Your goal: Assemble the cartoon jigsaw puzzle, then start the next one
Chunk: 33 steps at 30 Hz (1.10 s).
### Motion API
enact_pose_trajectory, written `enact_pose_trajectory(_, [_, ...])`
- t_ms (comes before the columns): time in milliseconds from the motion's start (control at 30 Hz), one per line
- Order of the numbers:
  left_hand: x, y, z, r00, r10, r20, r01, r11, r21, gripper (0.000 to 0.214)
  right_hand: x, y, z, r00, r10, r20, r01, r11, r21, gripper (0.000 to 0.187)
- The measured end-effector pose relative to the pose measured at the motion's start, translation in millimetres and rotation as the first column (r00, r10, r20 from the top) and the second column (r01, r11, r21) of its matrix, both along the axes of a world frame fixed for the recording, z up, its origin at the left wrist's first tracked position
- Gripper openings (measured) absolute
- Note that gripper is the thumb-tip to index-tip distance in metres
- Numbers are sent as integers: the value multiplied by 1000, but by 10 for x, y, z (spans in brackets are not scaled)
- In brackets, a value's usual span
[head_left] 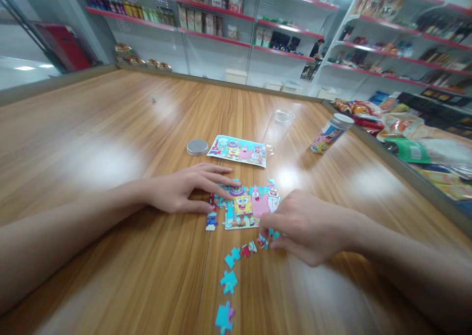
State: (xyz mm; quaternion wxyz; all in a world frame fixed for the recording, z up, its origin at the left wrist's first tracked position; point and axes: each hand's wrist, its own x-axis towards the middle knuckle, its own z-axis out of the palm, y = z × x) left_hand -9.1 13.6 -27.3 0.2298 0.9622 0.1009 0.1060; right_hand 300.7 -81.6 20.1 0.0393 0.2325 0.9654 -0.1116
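A partly joined jigsaw puzzle (pixel 243 209) with a yellow square cartoon figure and a pink one lies flat on the table. My left hand (pixel 184 187) rests palm down at its left side, fingers spread, fingertips touching the upper left part. A narrow strip of joined pieces (pixel 211 221) sits by that thumb, slightly apart from the main block. At the lower right corner, my right hand (pixel 306 224) has bent fingers and thumb around a blue puzzle piece (pixel 273 234), partly hidden. Loose pieces, including a plain blue piece (pixel 229 281), trail from there toward me.
Beyond the puzzle lie a picture sheet (pixel 238 151) and a grey round lid (pixel 197 147). A clear plastic jar (pixel 279 131) and a lidded printed canister (pixel 330 134) stand farther right. Packaged goods (pixel 416 128) border the table's right edge. Store shelves (pixel 214 35) line the back.
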Motion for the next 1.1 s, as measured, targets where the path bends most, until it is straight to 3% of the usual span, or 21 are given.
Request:
enact_pose_trajectory(133, [1, 5, -3, 1000, 4, -8, -4, 1000, -3, 50, -38, -31, 14, 994, -98, 50, 96, 995, 31, 37])
enact_pose_trajectory(267, [1, 8, -5, 999, 7, -31, -7, 1000, -1, 49, -76, -70, -12, 988, -130, 84, 128, 991, 25, 26])
enact_pose_trajectory(400, [-3, 14, -17, 999, 2, -38, -2, 1000, 6, 50, -70, -90, 8, 995, -72, 72, 73, 997, -15, 13])
enact_pose_trajectory(467, [-5, 17, -22, 999, 0, -36, 0, 1000, 9, 50, -68, -99, 31, 995, -63, 71, 65, 998, -15, 13])
enact_pose_trajectory(600, [-8, 16, -18, 999, 2, -42, -2, 1000, 3, 50, -94, -132, 51, 980, -175, 98, 170, 984, 60, 25])
enact_pose_trajectory(700, [-8, 10, -10, 999, 4, -44, -4, 1000, -3, 50, -119, -157, 33, 967, -227, 115, 216, 971, 98, 24])
enact_pose_trajectory(1100, [23, -39, -40, 999, 24, -30, -23, 999, 25, 52, -114, -111, -123, 974, -222, 45, 217, 971, 105, 20])
